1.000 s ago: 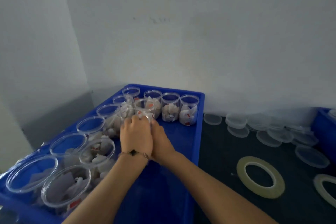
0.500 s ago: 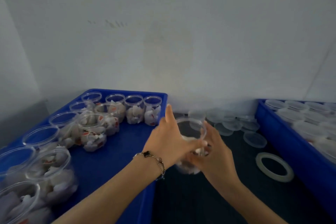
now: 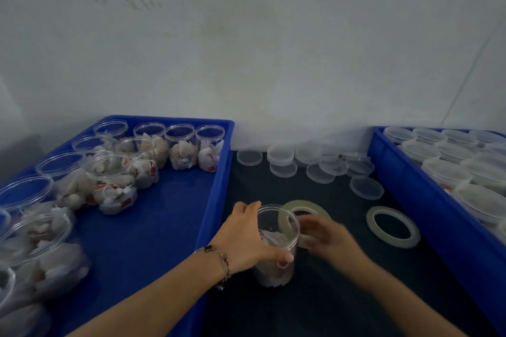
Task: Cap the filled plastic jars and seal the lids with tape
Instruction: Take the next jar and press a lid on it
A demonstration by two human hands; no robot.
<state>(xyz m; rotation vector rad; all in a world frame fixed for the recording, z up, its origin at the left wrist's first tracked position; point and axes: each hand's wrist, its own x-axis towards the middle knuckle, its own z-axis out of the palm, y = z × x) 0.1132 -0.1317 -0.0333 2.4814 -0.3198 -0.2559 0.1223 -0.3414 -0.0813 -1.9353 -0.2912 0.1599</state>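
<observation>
Open filled jar (image 3: pixel 276 243) now set upright on the dark surface (image 3: pixel 342 295), between the two blue crates; 0.5 s ago it was held up in the air by both hands. Left hand (image 3: pixel 246 238) grip is clamped on the jar: fingers wrapped behind the rim, thumb across the front wall. Right hand (image 3: pixel 325 235) has been let off the jar and is seen just right of it, blurred; fingers look loosely spread, nothing held. Tape roll (image 3: pixel 304 216) is seen directly behind the jar, near the right hand; contact cannot be told. Second tape roll (image 3: pixel 393 226) lies flat further right. Loose lids (image 3: pixel 315 164) are scattered at the back of the surface. Uncapped filled jars remain in left crate (image 3: pixel 216 200); capped jars are stacked in right crate (image 3: pixel 405 186). Jar in hand has no lid on it.
</observation>
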